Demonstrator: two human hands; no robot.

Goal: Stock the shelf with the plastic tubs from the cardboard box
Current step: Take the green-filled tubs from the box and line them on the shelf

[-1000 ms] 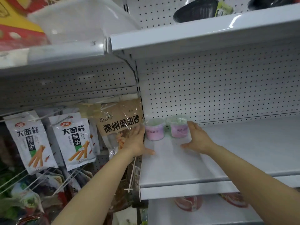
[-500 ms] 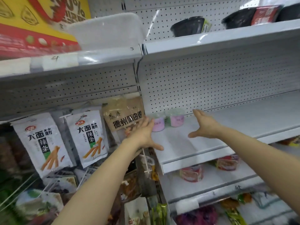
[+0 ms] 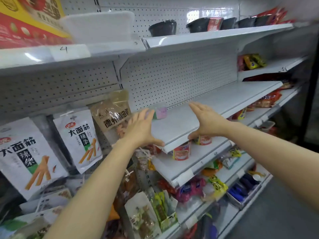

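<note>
Both the left hand (image 3: 140, 129) and right hand (image 3: 208, 120), fingers straight and empty, have drawn back from the seemingly two blurred tubs (image 3: 159, 112) at the shelf (image 3: 224, 99) back, freeing them for the next.

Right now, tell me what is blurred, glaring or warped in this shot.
Head view: the pink tubs at the shelf's back are smeared by motion blur, labels unreadable; the top right corner is blurred too; glare streaks the upper shelf edge; wide-angle distortion bends the shelves; both hands, left and right, stay fairly sharp.
</note>
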